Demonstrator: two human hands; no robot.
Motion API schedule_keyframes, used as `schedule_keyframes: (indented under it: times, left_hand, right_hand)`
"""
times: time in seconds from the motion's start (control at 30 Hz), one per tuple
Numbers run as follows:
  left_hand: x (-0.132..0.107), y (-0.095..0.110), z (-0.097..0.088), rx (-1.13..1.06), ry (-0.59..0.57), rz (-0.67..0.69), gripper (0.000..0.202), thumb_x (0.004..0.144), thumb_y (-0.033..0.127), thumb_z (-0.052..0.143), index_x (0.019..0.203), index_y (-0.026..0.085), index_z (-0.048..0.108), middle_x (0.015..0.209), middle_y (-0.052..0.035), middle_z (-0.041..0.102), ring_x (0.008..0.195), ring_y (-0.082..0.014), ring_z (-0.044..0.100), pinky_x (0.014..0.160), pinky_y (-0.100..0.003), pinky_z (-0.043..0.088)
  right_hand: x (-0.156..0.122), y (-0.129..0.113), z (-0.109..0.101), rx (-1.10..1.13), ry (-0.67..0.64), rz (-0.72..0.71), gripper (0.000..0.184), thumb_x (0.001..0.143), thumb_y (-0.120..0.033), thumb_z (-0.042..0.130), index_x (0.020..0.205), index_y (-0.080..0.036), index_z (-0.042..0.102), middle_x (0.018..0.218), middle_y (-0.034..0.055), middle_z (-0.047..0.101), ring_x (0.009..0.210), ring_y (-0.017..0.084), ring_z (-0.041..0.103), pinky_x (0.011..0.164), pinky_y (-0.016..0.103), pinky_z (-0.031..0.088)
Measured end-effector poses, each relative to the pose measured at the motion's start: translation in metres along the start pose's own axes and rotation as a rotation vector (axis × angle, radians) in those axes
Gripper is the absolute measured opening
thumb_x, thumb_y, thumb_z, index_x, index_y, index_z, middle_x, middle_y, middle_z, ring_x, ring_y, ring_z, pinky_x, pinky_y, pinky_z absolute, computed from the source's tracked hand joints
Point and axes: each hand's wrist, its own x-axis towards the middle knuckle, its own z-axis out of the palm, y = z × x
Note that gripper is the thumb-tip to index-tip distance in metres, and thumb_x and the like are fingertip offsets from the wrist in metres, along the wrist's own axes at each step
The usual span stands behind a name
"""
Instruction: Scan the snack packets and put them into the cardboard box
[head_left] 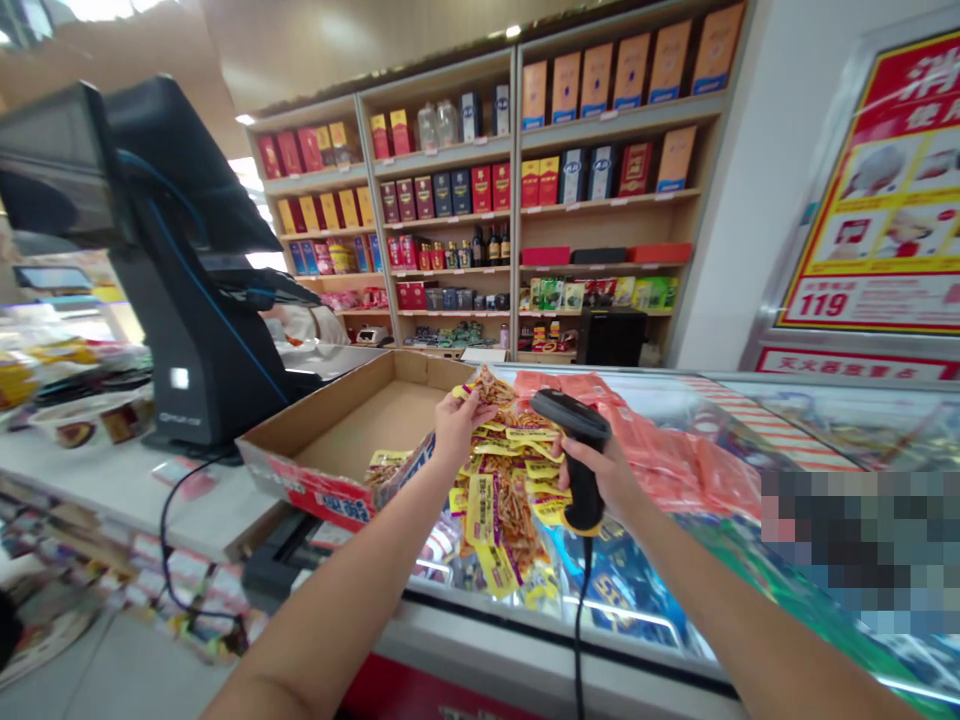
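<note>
A black barcode scanner (581,450) is gripped in my right hand (604,470), its head tilted up to the left and its cable hanging down. My left hand (459,425) pinches a clear snack packet (491,388) with a yellow label at the far end of a heap. That heap of yellow-labelled snack packets (499,510) lies on the glass counter below and between both hands. Left of it stands an open cardboard box (352,400) with a few of the same packets in its near right corner.
Several red-orange plastic packs (660,440) lie to the right on the glass freezer top (675,380). A black checkout terminal (187,270) stands on the white counter (217,510) at left. Shelves (450,225) of boxes and bottles line the back wall, beside a red poster (877,200).
</note>
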Motion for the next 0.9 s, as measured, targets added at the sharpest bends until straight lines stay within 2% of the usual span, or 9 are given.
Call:
schedule_keyframes:
  times: [0.1, 0.2, 0.27, 0.4, 0.6, 0.73, 0.9]
  left_hand:
    - [0.001, -0.023, 0.0, 0.06, 0.033, 0.232, 0.029, 0.071, 0.041, 0.072, 0.079, 0.017, 0.059, 0.083, -0.004, 0.072, 0.082, -0.0188, 0.071, 0.084, -0.037, 0.057]
    - [-0.002, -0.03, -0.012, 0.236, 0.004, 0.462, 0.016, 0.075, 0.033, 0.068, 0.077, 0.018, 0.062, 0.1, -0.0084, 0.073, 0.098, -0.0215, 0.068, 0.09, -0.037, 0.053]
    - [-0.004, -0.028, -0.022, 0.33, -0.026, 0.547, 0.01, 0.076, 0.029, 0.066, 0.077, 0.019, 0.064, 0.105, -0.0094, 0.073, 0.101, -0.022, 0.067, 0.09, -0.037, 0.053]
    - [-0.006, -0.022, -0.032, 0.466, -0.06, 0.621, 0.005, 0.074, 0.025, 0.065, 0.074, 0.02, 0.063, 0.106, -0.0099, 0.073, 0.099, -0.0223, 0.068, 0.089, -0.036, 0.053]
    - [-0.005, -0.017, -0.032, 0.415, 0.028, 0.546, 0.007, 0.073, 0.024, 0.062, 0.069, 0.021, 0.058, 0.098, -0.0079, 0.074, 0.095, -0.0215, 0.068, 0.085, -0.035, 0.053]
    - [-0.007, -0.016, -0.027, 0.327, -0.079, 0.469, 0.007, 0.07, 0.022, 0.063, 0.067, 0.021, 0.056, 0.091, -0.0068, 0.074, 0.091, -0.021, 0.068, 0.083, -0.035, 0.053]
    - [-0.018, -0.017, -0.011, 0.145, -0.243, 0.287, 0.02, 0.063, 0.019, 0.072, 0.064, 0.019, 0.051, 0.084, -0.0072, 0.074, 0.087, -0.022, 0.069, 0.08, -0.036, 0.054]
  right_hand:
    - [-0.001, -0.001, 0.0, -0.002, -0.013, -0.003, 0.029, 0.069, -0.043, 0.073, 0.071, -0.016, 0.064, 0.051, 0.0008, 0.062, 0.038, 0.014, 0.057, 0.041, 0.025, 0.044]
    - [-0.002, -0.001, 0.0, -0.012, -0.025, -0.003, 0.028, 0.07, -0.043, 0.072, 0.071, -0.016, 0.064, 0.048, 0.0004, 0.061, 0.039, 0.013, 0.057, 0.041, 0.024, 0.043]
    - [-0.003, -0.001, 0.0, -0.023, -0.029, -0.004, 0.028, 0.07, -0.042, 0.072, 0.071, -0.016, 0.064, 0.05, 0.0008, 0.062, 0.039, 0.013, 0.056, 0.042, 0.023, 0.043]
    - [-0.005, -0.005, 0.002, -0.037, -0.067, 0.011, 0.028, 0.069, -0.043, 0.072, 0.071, -0.016, 0.063, 0.05, 0.0008, 0.061, 0.038, 0.013, 0.056, 0.042, 0.025, 0.044]
    - [-0.006, -0.01, 0.001, -0.072, -0.108, 0.083, 0.029, 0.068, -0.042, 0.073, 0.075, -0.016, 0.063, 0.064, 0.0032, 0.067, 0.038, 0.013, 0.057, 0.04, 0.025, 0.044]
    - [-0.005, -0.008, 0.002, -0.048, -0.1, 0.112, 0.031, 0.066, -0.044, 0.073, 0.075, -0.016, 0.063, 0.065, 0.0033, 0.067, 0.038, 0.013, 0.057, 0.038, 0.024, 0.042]
    - [-0.004, -0.003, 0.004, 0.061, -0.035, 0.137, 0.039, 0.065, -0.046, 0.072, 0.089, -0.017, 0.063, 0.063, 0.0032, 0.068, 0.041, 0.015, 0.059, 0.041, 0.026, 0.047]
